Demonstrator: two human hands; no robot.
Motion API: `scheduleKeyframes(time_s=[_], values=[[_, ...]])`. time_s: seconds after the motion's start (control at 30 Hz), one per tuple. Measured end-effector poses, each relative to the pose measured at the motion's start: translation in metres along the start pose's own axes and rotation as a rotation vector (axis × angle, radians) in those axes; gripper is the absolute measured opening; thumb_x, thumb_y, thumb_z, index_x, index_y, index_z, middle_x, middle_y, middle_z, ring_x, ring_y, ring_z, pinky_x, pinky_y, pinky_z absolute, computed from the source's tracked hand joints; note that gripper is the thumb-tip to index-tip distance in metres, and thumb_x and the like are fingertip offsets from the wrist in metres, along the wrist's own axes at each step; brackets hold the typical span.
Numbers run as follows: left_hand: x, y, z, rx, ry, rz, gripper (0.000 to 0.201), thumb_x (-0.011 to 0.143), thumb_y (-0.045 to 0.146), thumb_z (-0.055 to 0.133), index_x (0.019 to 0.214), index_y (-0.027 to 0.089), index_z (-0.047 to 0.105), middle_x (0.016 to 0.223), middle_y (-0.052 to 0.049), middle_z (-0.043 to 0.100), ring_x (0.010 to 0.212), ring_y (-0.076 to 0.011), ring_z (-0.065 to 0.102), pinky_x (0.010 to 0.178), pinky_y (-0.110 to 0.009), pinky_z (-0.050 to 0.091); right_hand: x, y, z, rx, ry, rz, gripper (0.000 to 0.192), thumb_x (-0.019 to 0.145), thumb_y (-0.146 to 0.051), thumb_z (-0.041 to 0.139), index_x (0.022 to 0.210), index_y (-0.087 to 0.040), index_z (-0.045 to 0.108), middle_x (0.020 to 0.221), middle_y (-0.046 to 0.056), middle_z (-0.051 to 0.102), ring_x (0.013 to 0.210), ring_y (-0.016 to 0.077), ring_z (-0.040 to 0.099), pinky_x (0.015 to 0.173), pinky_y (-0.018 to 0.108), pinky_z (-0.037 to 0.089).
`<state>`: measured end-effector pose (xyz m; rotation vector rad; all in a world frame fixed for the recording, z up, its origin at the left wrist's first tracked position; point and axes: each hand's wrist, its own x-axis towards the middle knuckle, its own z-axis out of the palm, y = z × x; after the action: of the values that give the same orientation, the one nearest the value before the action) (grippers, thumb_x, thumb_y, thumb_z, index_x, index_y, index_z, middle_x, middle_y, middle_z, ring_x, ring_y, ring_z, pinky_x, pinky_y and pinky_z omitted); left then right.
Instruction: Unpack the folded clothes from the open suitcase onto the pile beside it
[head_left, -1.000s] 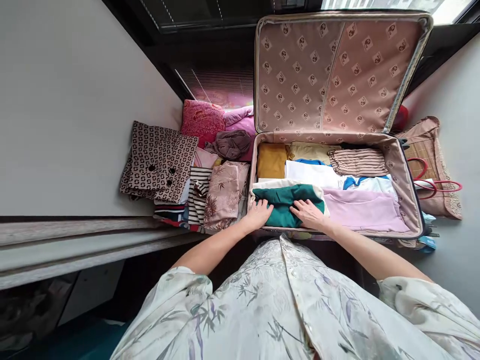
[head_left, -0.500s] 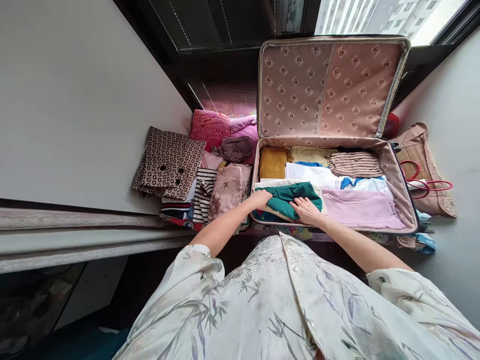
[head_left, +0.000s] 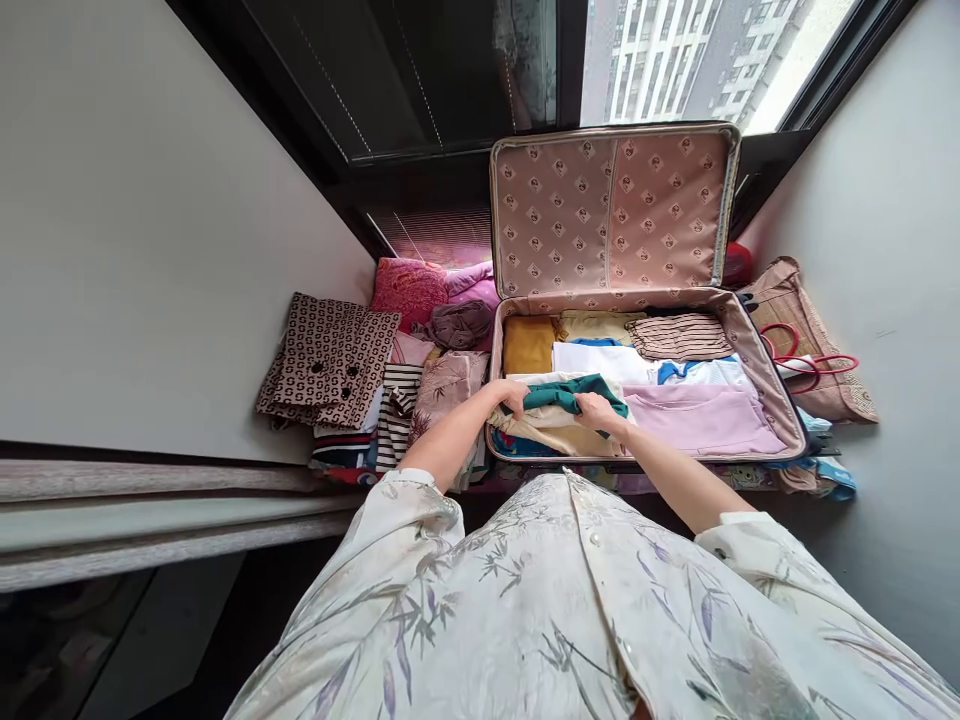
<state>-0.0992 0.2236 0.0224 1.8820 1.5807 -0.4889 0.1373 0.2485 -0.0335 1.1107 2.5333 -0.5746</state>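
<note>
Green garment (head_left: pixel 556 394) at near-L of open suitcase (head_left: pixel 765 385), cream cloth (head_left: pixel 566 437) showing on its near side. L hand (head_left: pixel 514 397) & R hand (head_left: pixel 598 411): both grips clamped on it. Lilac garment (head_left: pixel 697 418) just R.

Daylit window corner between a left wall (head_left: pixel 150 200) and a right wall (head_left: pixel 885 230), both pale grey.
From my station I see a tall building (head_left: pixel 660 65) through the bright pane (head_left: pixel 795 65) at upper right; a dark frame (head_left: pixel 571 70) divides it from darker glass (head_left: pixel 465 75), and a slatted blind (head_left: pixel 442 228) below glows pink. Banded pale strips (head_left: pixel 150 520), trim or drape, edge the shadowy lower left.
</note>
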Motion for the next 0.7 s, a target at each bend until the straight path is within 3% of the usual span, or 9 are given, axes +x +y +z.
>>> scheduleKeyframes(time_s=[0.1, 0.2, 0.27, 0.37, 0.5, 0.6, 0.7], values=[[-0.011, 0.016, 0.013, 0.02, -0.035, -0.048, 0.071, 0.056, 0.034, 0.092, 0.12, 0.014, 0.069, 0.117, -0.013, 0.074, 0.106, -0.0305, 0.07, 0.092, -0.034, 0.055, 0.011, 0.004, -0.01, 0.05, -0.019, 0.023, 0.03, 0.086, -0.023, 0.057, 0.112, -0.014, 0.069, 0.109, 0.014, 0.074, 0.097, 0.025, 0.068, 0.072, 0.027, 0.043], [-0.026, 0.043, 0.044, 0.061, 0.182, -0.212, 0.083, 0.071, 0.04, 0.087, 0.142, 0.013, 0.052, 0.132, -0.021, 0.064, 0.12, -0.0381, 0.063, 0.104, -0.05, 0.048, 0.016, 0.007, -0.015, 0.09, -0.037, 0.018, 0.025, 0.083, -0.022, 0.06, 0.104, -0.013, 0.071, 0.099, 0.011, 0.074, 0.089, 0.0212, 0.066, 0.068, 0.025, 0.04], [-0.034, 0.059, 0.064, 0.095, 0.326, -0.3, 0.067, 0.088, 0.029, 0.073, 0.147, 0.013, 0.046, 0.134, -0.024, 0.061, 0.122, -0.0385, 0.062, 0.107, -0.055, 0.044, 0.017, 0.007, -0.017, 0.106, -0.046, -0.002, 0.021, 0.082, -0.021, 0.061, 0.098, -0.014, 0.072, 0.093, 0.009, 0.073, 0.083, 0.0192, 0.065, 0.065, 0.025, 0.038], [-0.043, 0.066, 0.076, 0.07, 0.326, -0.288, 0.044, 0.097, 0.01, 0.047, 0.141, 0.012, 0.051, 0.126, -0.023, 0.065, 0.118, -0.0334, 0.066, 0.104, -0.049, 0.047, 0.016, 0.005, -0.026, 0.105, -0.055, -0.048, 0.014, 0.078, -0.019, 0.063, 0.089, -0.016, 0.071, 0.084, 0.006, 0.07, 0.076, 0.0173, 0.062, 0.062, 0.024, 0.036], [-0.058, 0.042, 0.047, -0.02, 0.308, -0.222, 0.042, 0.088, 0.012, 0.061, 0.13, 0.02, 0.059, 0.114, -0.014, 0.071, 0.108, -0.0296, 0.07, 0.092, -0.037, 0.053, 0.015, 0.0, -0.063, 0.06, -0.058, -0.12, 0.004, 0.071, -0.018, 0.067, 0.075, -0.017, 0.066, 0.07, 0.002, 0.062, 0.067, 0.0154, 0.055, 0.058, 0.024, 0.034], [-0.083, 0.015, 0.01, -0.094, 0.399, -0.159, 0.043, 0.085, 0.018, 0.067, 0.127, 0.022, 0.062, 0.113, -0.013, 0.072, 0.108, -0.0308, 0.07, 0.09, -0.036, 0.054, 0.025, -0.008, -0.112, 0.019, -0.076, -0.191, 0.008, 0.068, -0.02, 0.068, 0.066, -0.018, 0.061, 0.06, -0.002, 0.053, 0.06, 0.0128, 0.048, 0.055, 0.024, 0.032], [-0.123, -0.013, -0.027, -0.168, 0.509, -0.139, 0.037, 0.081, 0.016, 0.069, 0.118, 0.021, 0.067, 0.107, -0.011, 0.074, 0.104, -0.029, 0.072, 0.086, -0.032, 0.054, 0.044, -0.033, -0.17, -0.011, -0.06, -0.33, 0.007, 0.068, -0.022, 0.066, 0.065, -0.019, 0.06, 0.058, -0.004, 0.049, 0.057, 0.0109, 0.044, 0.054, 0.024, 0.032]])
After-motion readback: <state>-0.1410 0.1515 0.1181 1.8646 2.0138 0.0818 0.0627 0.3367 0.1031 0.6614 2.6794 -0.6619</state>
